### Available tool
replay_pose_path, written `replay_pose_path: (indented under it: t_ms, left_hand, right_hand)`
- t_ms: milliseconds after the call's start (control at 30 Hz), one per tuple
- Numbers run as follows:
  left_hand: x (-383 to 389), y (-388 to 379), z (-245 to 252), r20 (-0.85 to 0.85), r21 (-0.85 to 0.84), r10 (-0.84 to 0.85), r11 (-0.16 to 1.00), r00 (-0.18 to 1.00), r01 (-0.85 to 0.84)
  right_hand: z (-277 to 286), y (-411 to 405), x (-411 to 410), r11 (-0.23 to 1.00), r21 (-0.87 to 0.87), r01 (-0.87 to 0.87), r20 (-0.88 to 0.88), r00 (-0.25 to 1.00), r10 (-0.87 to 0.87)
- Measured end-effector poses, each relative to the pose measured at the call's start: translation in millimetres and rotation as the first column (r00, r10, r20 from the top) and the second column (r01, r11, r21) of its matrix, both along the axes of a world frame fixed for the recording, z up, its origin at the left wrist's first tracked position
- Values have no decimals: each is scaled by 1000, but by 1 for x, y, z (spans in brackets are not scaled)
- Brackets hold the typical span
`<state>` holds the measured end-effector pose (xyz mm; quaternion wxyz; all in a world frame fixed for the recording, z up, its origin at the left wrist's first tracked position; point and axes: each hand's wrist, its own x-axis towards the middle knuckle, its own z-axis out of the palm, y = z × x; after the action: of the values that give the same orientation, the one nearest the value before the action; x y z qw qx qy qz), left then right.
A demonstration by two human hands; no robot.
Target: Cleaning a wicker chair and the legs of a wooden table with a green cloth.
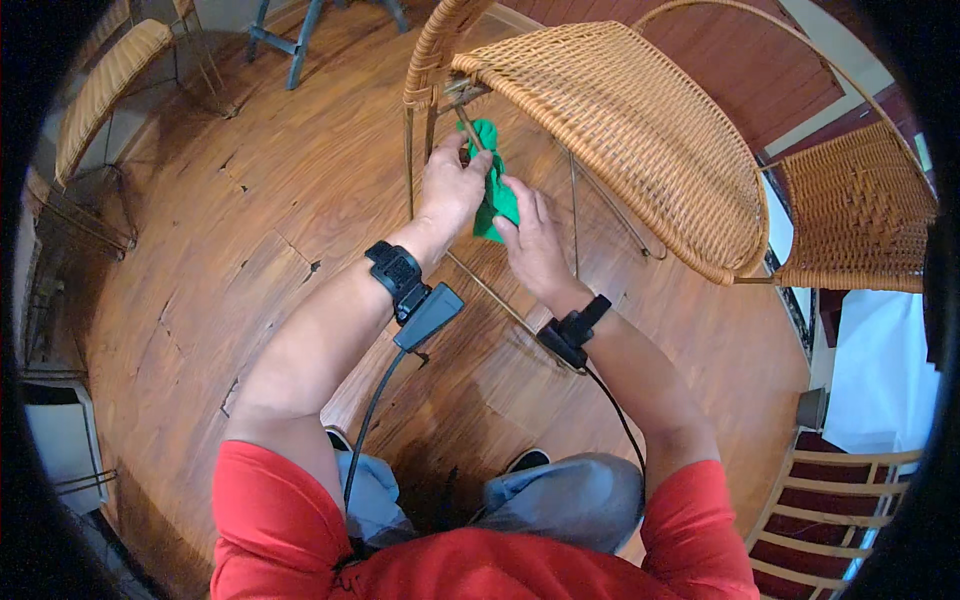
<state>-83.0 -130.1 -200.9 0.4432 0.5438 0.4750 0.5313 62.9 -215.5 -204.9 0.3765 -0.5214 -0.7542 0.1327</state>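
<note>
A wicker chair (622,127) with a thin metal frame stands before me, its woven seat at the upper right. A green cloth (495,199) lies against a metal bar (469,127) beneath the seat's left edge. My left hand (454,176) pinches the cloth and the bar between thumb and fingers. Lower and to the right, my right hand (534,232) holds the cloth's loose end with thumb and fingers. Both wrists wear black straps with cabled devices. The chair's lower metal rods run down to the wooden floor (300,225).
Padded chairs (112,97) stand at the far left, with blue trestle legs (300,45) at the top. A wicker backrest (859,210) is at the right, above a white sheet (881,367). A slatted wooden piece (832,517) stands lower right, a white container (64,439) lower left.
</note>
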Motion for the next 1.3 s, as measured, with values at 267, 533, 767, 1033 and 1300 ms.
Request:
replay_pose_path:
  t_ms: [267, 533, 767, 1033, 1300]
  left_hand:
    - [55, -79, -70, -144, -282, -469, 864, 872, 418]
    - [58, -93, -21, 43, -724, -685, 480, 727, 495]
    - [56, -40, 42, 208, -182, -523, 810, 827, 558]
    - [83, -19, 5, -233, -126, -434, 901, 871, 415]
    - [106, -69, 1, -694, -350, -622, 731, 362, 586]
  right_hand:
    - [-69, -91, 63, 930, -324, 173, 25, 984, -174]
    - [-51, -115, 86, 950, -272, 153, 0, 987, -159]
    - [5, -25, 98, 932, 115, 344, -26, 939, -343]
    - [-37, 70, 107, 951, 47, 304, 243, 920, -306]
    - [-61, -42, 109, 948, -165, 274, 45, 962, -270]
